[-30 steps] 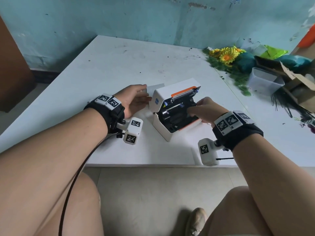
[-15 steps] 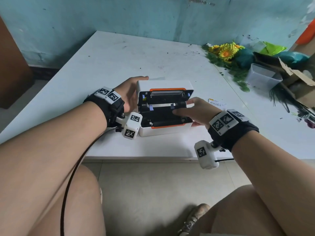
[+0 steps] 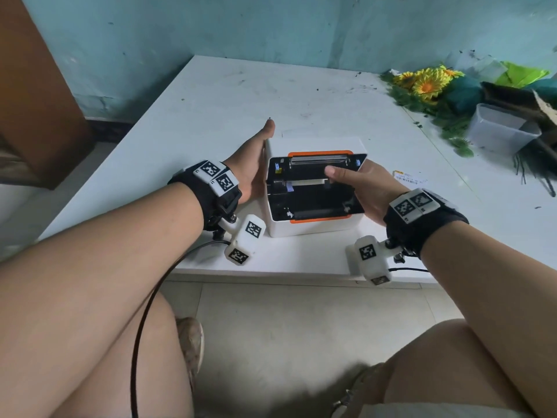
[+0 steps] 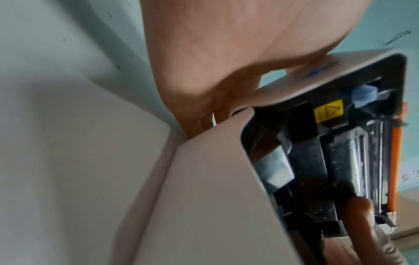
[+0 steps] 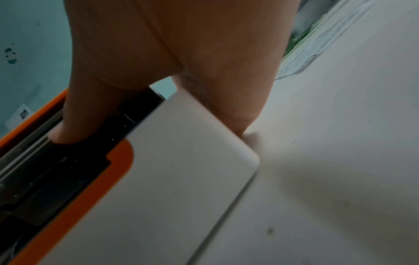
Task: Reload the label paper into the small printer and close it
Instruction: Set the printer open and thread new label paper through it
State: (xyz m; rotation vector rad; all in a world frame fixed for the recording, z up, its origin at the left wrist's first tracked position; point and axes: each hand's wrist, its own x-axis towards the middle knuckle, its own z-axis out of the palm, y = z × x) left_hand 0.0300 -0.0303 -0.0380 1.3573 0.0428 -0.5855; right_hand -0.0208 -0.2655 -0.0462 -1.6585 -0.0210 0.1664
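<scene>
A: From the head?
B: The printer (image 3: 313,188) sits open near the table (image 3: 211,110) front edge. The left hand (image 3: 251,164) lies flat on its nine o'clock side; the right hand (image 3: 366,188) grips its three o'clock wall, thumb inside.

A: Left wrist?
B: Palm against the casing; fingers hidden.

A: Right wrist?
B: Thumb in the black bay, fingers curled outside.

A: Elsewhere?
B: Flowers (image 3: 426,82) at two o'clock.

Printer (image 3: 313,223): smooth matt white plastic shell, orange trim, shiny metal bar inside. Counter (image 3: 211,116): smooth white, scuffed. Wall (image 3: 271,28): rough painted.
</scene>
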